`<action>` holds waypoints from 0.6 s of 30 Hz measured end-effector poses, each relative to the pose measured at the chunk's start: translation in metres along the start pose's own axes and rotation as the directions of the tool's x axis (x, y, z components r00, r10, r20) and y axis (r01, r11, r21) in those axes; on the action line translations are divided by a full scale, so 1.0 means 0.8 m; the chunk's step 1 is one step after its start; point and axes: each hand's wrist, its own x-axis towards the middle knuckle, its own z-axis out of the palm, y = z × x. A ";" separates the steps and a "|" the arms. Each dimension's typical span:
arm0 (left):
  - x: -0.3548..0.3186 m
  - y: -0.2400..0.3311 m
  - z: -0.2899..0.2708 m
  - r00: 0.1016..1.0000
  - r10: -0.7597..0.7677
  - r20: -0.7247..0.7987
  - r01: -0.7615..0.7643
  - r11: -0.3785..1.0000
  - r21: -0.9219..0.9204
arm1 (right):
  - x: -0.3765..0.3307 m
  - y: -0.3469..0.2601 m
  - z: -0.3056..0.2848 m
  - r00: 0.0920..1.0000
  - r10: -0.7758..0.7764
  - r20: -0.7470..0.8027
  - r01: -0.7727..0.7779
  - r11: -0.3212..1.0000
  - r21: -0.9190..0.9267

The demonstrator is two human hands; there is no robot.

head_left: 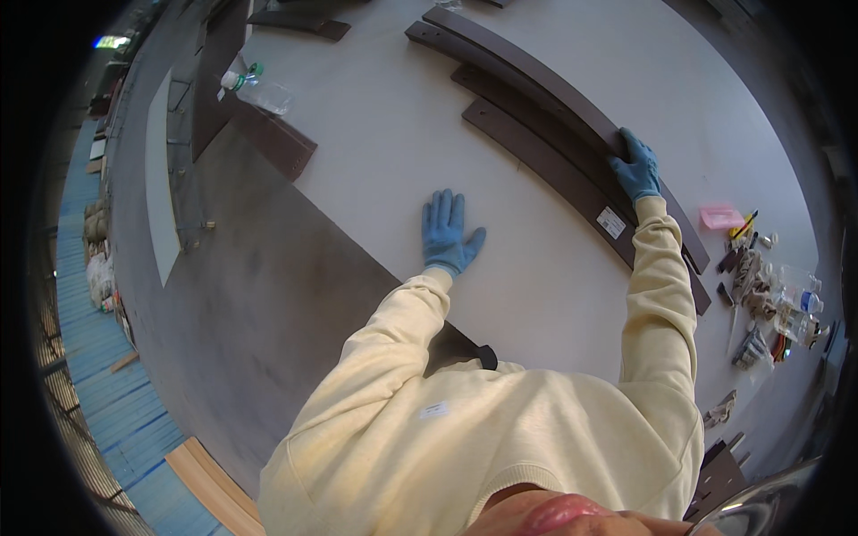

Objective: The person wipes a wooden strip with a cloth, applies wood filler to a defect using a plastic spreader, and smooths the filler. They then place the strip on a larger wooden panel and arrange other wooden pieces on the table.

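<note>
My left hand, in a blue glove, lies flat on the light grey tabletop with its fingers stretched out and nothing in it. My right hand, gloved the same way, is on a long dark brown board, its thumb on the near side and its fingers over the far edge. Next to that board and partly under it lie more long dark brown boards, the nearest bearing a white label and small holes near its end.
A clear plastic bottle lies at the far left by a shorter brown board. To the right sit a pink tray, a crumpled cloth, tools and more bottles. The table edge runs diagonally past my left forearm.
</note>
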 end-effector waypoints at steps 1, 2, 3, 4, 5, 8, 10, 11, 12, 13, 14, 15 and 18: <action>0.000 0.000 0.000 1.000 0.008 -0.008 -0.008 1.000 0.011 | 0.000 -0.003 -0.001 1.000 0.024 0.010 -0.025 1.000 0.013; 0.001 0.000 0.001 1.000 0.011 -0.003 -0.011 1.000 0.019 | 0.000 -0.005 -0.003 1.000 -0.003 -0.001 0.003 1.000 -0.013; 0.001 0.000 0.002 1.000 0.003 0.013 -0.003 1.000 0.026 | 0.002 -0.007 -0.005 1.000 -0.024 -0.011 0.024 0.999 -0.044; 0.001 0.000 0.003 1.000 0.019 -0.008 -0.019 0.999 0.030 | 0.002 -0.009 -0.008 1.000 -0.008 0.011 0.009 0.997 -0.082; 0.000 0.000 0.004 1.000 0.025 -0.015 -0.024 0.999 0.033 | 0.004 -0.010 -0.011 0.999 -0.038 -0.013 0.037 0.997 -0.064; -0.001 0.001 0.005 0.998 0.050 -0.036 -0.048 0.998 0.049 | 0.015 -0.008 -0.028 0.998 -0.046 -0.038 0.045 0.999 -0.022; -0.002 0.001 0.005 0.998 0.056 -0.041 -0.054 0.997 0.057 | 0.021 -0.006 -0.037 1.000 -0.010 -0.019 0.010 1.000 -0.005; -0.002 0.002 0.005 0.998 0.057 -0.038 -0.054 0.997 0.058 | 0.022 -0.005 -0.038 0.998 -0.052 -0.044 0.053 0.998 0.026; -0.001 0.002 0.005 0.998 0.054 -0.035 -0.052 0.997 0.058 | 0.021 -0.004 -0.038 0.999 -0.023 -0.030 0.022 1.000 -0.021; 0.001 0.002 0.005 0.997 0.061 -0.043 -0.058 0.997 0.056 | 0.019 -0.004 -0.035 0.999 -0.036 -0.037 0.034 0.998 -0.047; 0.001 0.002 0.005 0.997 0.064 -0.049 -0.061 0.997 0.054 | 0.016 -0.004 -0.030 1.000 -0.016 -0.026 0.014 0.997 -0.079; 0.001 0.002 0.004 0.997 0.061 -0.052 -0.059 0.997 0.048 | 0.012 -0.005 -0.024 0.999 -0.029 -0.022 0.027 0.996 -0.080; 0.001 0.002 0.004 0.998 0.053 -0.035 -0.052 0.998 0.043 | 0.001 -0.010 -0.001 0.998 0.040 0.042 -0.035 0.991 -0.127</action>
